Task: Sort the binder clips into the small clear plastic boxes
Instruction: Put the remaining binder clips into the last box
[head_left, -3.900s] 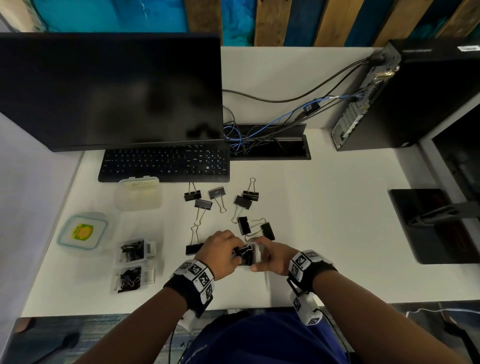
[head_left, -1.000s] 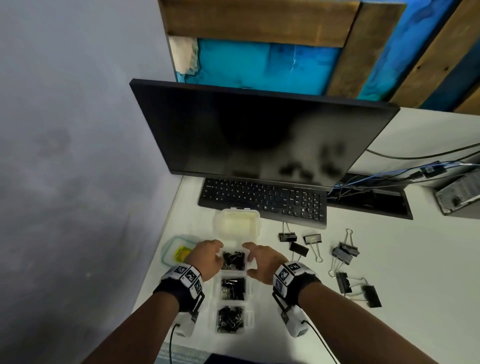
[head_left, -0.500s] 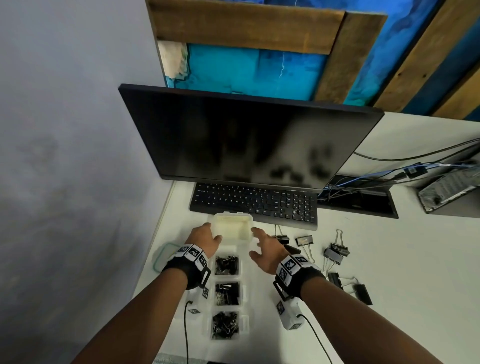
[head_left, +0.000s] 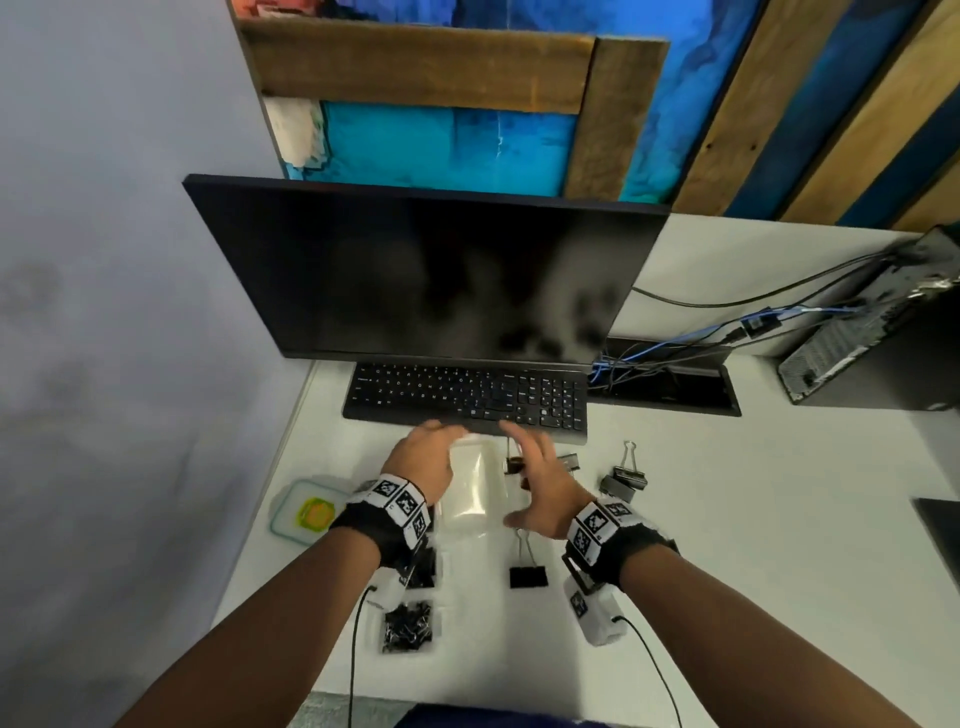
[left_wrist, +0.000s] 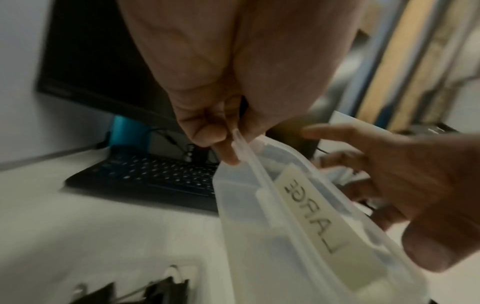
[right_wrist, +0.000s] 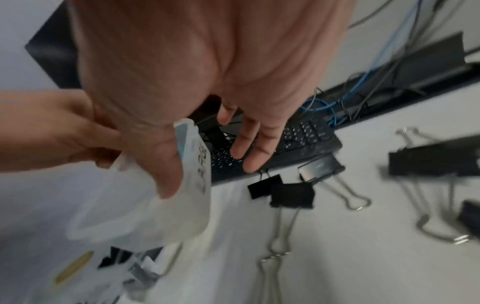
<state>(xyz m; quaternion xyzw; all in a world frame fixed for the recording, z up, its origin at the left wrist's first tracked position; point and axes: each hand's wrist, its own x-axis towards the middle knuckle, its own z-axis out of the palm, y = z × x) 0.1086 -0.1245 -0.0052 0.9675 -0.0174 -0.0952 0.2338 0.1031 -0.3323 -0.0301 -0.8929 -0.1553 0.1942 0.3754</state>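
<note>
1. Head view: the left hand (head_left: 422, 460) is holding the left side of a translucent plastic box (head_left: 475, 486) just in front of the keyboard (head_left: 467, 397), near the counter's (head_left: 727, 519) back left. The right hand (head_left: 540, 483) is hovering at the box's right side with its grip spread. Loose binder clips (head_left: 529, 576) are lying on the counter to the right, and a small clear box of clips (head_left: 409, 626) is sitting toward the front edge, beside a round lidded container (head_left: 306, 512) at the left edge.
2. Left wrist view: the left grip is pinching the box's thin rim (left_wrist: 241, 148); a label reading "LARGE" (left_wrist: 309, 216) is showing on the box.
3. Right wrist view: the right fingers (right_wrist: 249, 144) are lying straight and apart, with the thumb against the labelled side. Large black binder clips (right_wrist: 292, 195) are resting by the keyboard's front edge.
</note>
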